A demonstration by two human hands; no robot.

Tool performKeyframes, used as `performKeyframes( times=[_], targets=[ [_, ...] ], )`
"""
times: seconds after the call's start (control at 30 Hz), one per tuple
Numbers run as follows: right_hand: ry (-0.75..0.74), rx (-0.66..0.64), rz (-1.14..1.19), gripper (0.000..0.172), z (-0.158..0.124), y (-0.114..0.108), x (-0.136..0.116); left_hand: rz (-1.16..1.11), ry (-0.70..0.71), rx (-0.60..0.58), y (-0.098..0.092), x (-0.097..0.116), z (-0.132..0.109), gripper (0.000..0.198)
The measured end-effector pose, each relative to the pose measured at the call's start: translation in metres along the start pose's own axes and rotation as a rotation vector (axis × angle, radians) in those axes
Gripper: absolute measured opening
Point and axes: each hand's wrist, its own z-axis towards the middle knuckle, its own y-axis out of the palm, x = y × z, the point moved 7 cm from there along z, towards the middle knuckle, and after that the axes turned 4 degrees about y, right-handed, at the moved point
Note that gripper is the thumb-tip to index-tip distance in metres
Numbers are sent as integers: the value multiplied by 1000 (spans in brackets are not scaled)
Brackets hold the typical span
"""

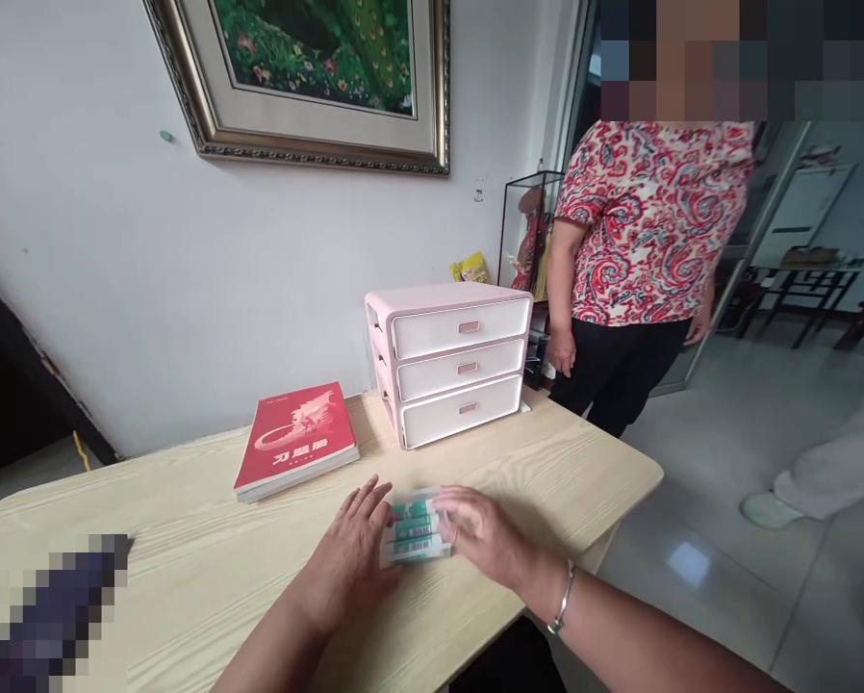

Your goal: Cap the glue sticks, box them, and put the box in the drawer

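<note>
A pale wooden table (187, 568) fills the lower left of the view. Beyond its far right corner stands a second person (638, 260) in a red patterned top and dark trousers, arms hanging at the sides. A framed picture (317, 77) hangs on the white wall behind the table. At the far edge, toward the right corner, sits a pink three-drawer organiser (450, 361), all drawers shut. To its left, also near the far edge, lies a red book (296, 440), flat, cover up. Near the front edge, right of centre, rests a small stack of green-and-white packets (414, 527). The left hand (352, 558) presses flat against the stack's left side, while the right hand (479, 534), a silver bracelet (563, 599) at its wrist, cups its right side, fingers loosely spread; together they hold the stack between them on the tabletop.
</note>
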Motion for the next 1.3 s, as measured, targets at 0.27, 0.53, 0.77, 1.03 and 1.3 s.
performKeyframes(
  times=[0.27, 0.53, 0.77, 1.03, 1.3],
  targets=[
    [788, 359, 803, 36, 83, -39, 94, -346, -56, -132, 11, -11, 19, 90],
    [824, 505, 1155, 26, 130, -30, 112, -483, -157, 8, -33, -17, 20, 81],
    [706, 601, 1056, 16, 119, -38, 105, -509, -294, 63, -87, -17, 49, 79],
    [874, 582, 976, 24, 42, -47, 102, -605, -271, 47, -113, 3, 126, 85],
    [866, 568, 955, 28, 23, -45, 98, -435, -274, -112, -49, 4, 209, 93]
  ],
)
